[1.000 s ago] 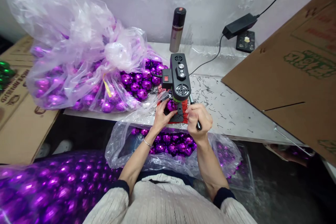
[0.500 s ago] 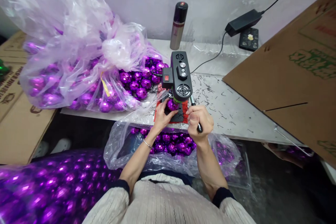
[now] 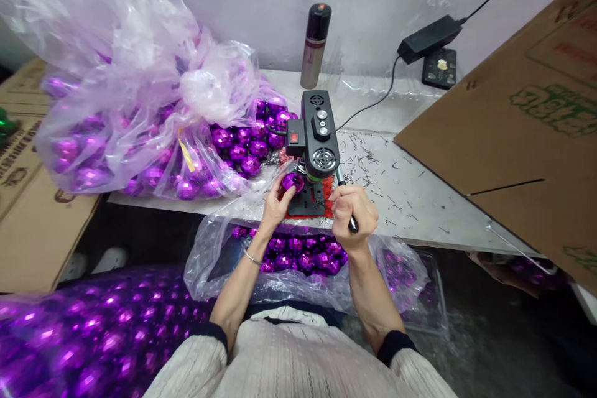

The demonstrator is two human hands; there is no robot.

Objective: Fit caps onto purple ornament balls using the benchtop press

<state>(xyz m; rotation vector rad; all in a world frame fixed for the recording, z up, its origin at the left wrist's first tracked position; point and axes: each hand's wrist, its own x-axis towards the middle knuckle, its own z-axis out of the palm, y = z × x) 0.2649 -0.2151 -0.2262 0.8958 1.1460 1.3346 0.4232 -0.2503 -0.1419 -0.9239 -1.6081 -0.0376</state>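
Left hand (image 3: 276, 205) and its clasped purple ball (image 3: 293, 180) have shifted left, beside the press (image 3: 319, 134); right hand (image 3: 353, 208) grips the lever (image 3: 339, 176) near the front bench edge (image 3: 420, 242).

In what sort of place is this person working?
Probably a small ornament workshop or packing area: a lever-operated benchtop machine stands on the worktable, beside a clear plastic bag of faceted purple balls, with a printed cardboard carton at the right.

Both forearms (image 3: 240, 289) stretched forward, left hand (image 3: 278, 202) cupped, thumb opposing fingers, right hand (image 3: 355, 211) clenched like a fist
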